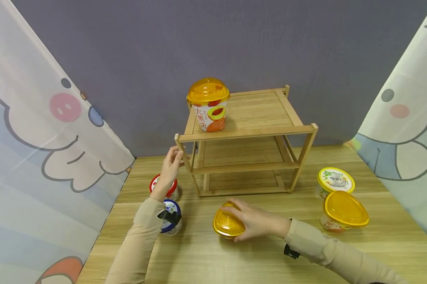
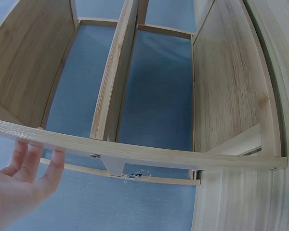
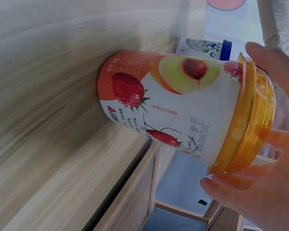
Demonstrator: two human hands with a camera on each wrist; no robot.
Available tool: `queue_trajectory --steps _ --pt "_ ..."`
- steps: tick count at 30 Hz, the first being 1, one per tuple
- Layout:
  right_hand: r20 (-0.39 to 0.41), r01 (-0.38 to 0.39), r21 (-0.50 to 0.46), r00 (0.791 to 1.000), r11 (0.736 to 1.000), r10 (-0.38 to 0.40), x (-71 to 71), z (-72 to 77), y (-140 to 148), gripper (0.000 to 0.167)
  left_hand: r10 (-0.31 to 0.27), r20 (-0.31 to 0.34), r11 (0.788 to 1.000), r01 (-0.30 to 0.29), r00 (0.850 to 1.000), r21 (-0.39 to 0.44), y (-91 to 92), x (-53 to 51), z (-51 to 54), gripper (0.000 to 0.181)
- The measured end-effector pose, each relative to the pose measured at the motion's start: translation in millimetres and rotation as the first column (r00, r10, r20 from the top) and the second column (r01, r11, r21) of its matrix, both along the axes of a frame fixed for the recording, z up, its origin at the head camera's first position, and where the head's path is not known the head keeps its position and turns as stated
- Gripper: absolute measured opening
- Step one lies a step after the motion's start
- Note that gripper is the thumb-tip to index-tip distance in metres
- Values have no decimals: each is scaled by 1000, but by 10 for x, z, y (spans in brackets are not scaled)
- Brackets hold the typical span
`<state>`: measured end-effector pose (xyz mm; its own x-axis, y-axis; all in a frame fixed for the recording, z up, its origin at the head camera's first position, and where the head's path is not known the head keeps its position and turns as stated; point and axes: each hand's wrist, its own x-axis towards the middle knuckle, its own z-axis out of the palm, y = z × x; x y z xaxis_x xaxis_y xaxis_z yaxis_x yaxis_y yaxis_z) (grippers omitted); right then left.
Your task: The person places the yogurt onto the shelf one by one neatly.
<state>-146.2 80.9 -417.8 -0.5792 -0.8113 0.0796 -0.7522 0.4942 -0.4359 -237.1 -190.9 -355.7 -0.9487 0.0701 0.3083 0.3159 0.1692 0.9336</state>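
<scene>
We logged a wooden rack (image 1: 259, 112) on the bench (image 1: 206, 260). Directly in front of the rack we had the gripped fruit cup (image 1: 227, 225), standing upright on the bench, with the right hand (image 1: 257, 221) over it. We marked the right fingers as grasping its yellow lid (image 3: 248, 115) from above; the right wrist view gave us strawberries and a cut peach printed on its side.

We found the left hand (image 1: 170, 163) at the rack's left front post (image 2: 173, 158), its fingers bent around the wood and holding it.

On the rack's top tier, at the left, we counted a second fruit cup (image 1: 209, 104), upright, its domed lid on. Left of the rack we noted a red-lidded tub (image 1: 154, 182), partly hidden by the arm, and, nearer us, a blue-lidded tub (image 1: 172, 206). Right of the rack we saw a yellow-rimmed tub (image 1: 335, 179), with a third fruit cup (image 1: 346, 209) overlapping it in view; we couldn't tell whether those two touched. Behind the rack we had a grey wall (image 1: 163, 59).
</scene>
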Motion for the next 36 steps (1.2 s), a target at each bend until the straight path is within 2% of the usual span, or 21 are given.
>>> queue_trajectory --steps 3,13,19,29,36 --pt "-8 7 5 1000 1000 -7 2 -13 -7 89 -3 -3 1000 3 1000 4 1 5 -3 32" --pt "49 32 71 998 997 -36 -22 -16 -57 91 -17 -2 1000 17 1000 19 -2 7 -3 35" --pt "52 33 73 998 997 -37 -32 -10 -81 90 -17 -5 1000 17 1000 18 -2 3 -3 34" --pt "4 21 28 1000 999 -21 -28 -14 -71 87 -10 -1 1000 10 1000 4 4 16 11 32" --pt "-20 25 -41 999 999 -26 -28 72 -44 89 -6 5 1000 6 1000 13 10 14 11 29"
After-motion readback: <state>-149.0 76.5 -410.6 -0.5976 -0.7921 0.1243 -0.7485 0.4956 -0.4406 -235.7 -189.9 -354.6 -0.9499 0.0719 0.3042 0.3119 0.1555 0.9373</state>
